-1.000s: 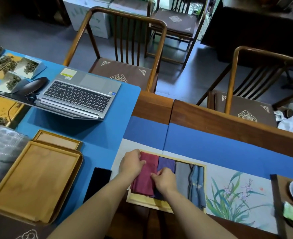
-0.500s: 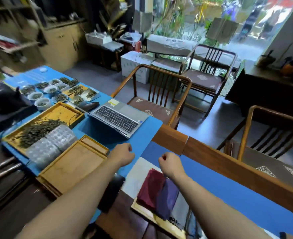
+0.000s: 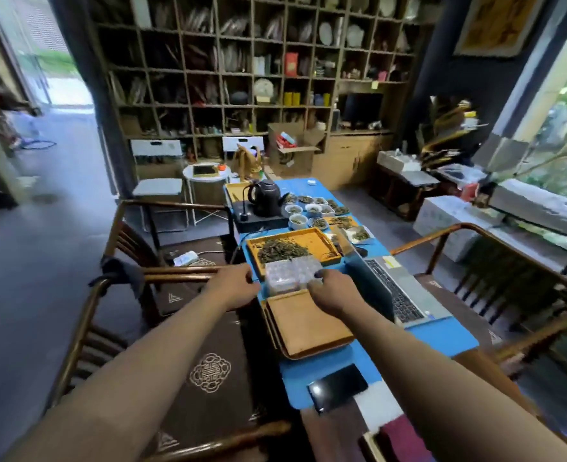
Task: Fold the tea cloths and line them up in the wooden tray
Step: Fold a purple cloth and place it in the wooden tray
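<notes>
Reaching forward over the blue-covered desk (image 3: 442, 338), both bare hands are loosely curled with nothing held. Left hand (image 3: 233, 288) hovers at the desk's left edge, fingers bent inward, grip empty. Right hand (image 3: 333, 290) sits above the far edge of the empty wooden tray stack (image 3: 305, 325), fingers curled down near the clear plastic blister sheet (image 3: 288, 273); can't tell if the fingertips touch it, grip shows no hold on anything.

Containers: empty wooden tray stack lies between the forearms, nothing in it. Just beyond it, clear plastic blister sheet overlaps the near end of an orange-yellow tray (image 3: 312, 240) holding a heap of loose dark tea leaves (image 3: 280, 250). Farther back, small white bowls (image 3: 298, 221) and shallow dishes with tea samples, beside a black kettle (image 3: 266, 198) on a dark base. Open laptop (image 3: 398, 291) to the right of the trays, black phone (image 3: 337, 387) face up nearer the person.

Task thing: the cloths are mostly out of frame; only a dark red folded tea cloth (image 3: 398, 440) shows at the bottom edge, flat, partly hidden by the right forearm, with a pale sliver of the wooden tray rim (image 3: 372, 445) at its left. Well apart from both hands.

Wooden armchairs (image 3: 135, 278) flank the desk; cubby shelves fill the back wall.
</notes>
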